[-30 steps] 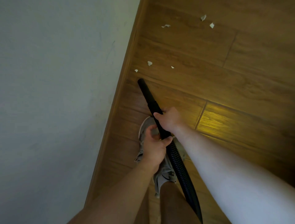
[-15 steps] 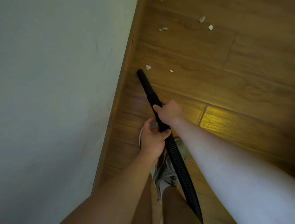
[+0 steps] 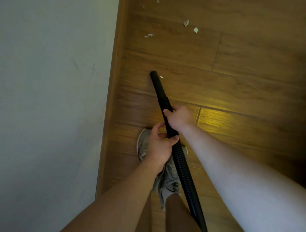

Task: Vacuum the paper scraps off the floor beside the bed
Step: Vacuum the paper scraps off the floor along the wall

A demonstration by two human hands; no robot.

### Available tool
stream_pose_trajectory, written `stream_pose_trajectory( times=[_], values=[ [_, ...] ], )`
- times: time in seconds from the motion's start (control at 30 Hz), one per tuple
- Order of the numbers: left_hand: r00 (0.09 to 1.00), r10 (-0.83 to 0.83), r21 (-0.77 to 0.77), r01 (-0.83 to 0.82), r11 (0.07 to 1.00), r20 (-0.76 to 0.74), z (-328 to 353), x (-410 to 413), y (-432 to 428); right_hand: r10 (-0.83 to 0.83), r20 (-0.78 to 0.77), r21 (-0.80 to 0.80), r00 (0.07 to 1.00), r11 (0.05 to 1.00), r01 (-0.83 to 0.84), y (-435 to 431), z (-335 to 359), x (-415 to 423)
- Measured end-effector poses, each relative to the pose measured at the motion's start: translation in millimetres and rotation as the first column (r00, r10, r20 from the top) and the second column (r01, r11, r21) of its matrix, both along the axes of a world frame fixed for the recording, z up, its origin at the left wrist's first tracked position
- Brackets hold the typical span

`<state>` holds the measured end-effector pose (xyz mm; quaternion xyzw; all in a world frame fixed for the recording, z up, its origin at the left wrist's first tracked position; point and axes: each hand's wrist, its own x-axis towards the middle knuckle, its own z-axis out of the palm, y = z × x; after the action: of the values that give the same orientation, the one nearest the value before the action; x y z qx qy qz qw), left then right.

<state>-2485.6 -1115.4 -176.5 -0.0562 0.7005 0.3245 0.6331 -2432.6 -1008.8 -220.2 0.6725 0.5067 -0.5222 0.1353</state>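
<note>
A home room: wood-look plank floor (image 3: 231, 79), matching skirting board (image 3: 112, 92), plain painted wall (image 3: 49, 99).

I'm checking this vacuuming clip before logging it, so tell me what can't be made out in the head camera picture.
- Vacuum body: the hose runs off the bottom edge of the head view.
- Nozzle opening: faces away, so suction contact with the small scrap beside it is unclear.
- Scraps at the top edge: cut off.
- Shoe: partly covered by the left hand and hose.
- Right hand: fingers hidden behind the hose.
- Bed: not identifiable.
</note>
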Motion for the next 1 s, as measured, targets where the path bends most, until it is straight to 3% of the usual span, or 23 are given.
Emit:
stream_pose_trajectory(
  times=[0.67, 1.0],
  values=[
    [0.975, -0.198, 0.020, 0.197, 0.980, 0.104, 19, 25, 41, -0.214, 0.109, 0.025, 0.971, 0.977, 0.213, 24, 19, 51],
    [0.977, -0.157, 0.063, 0.149, 0.987, 0.147, 11, 47, 84, -0.163, 0.113, -0.013, 0.980, 0.986, 0.166, 75, 22, 71]
  ],
)
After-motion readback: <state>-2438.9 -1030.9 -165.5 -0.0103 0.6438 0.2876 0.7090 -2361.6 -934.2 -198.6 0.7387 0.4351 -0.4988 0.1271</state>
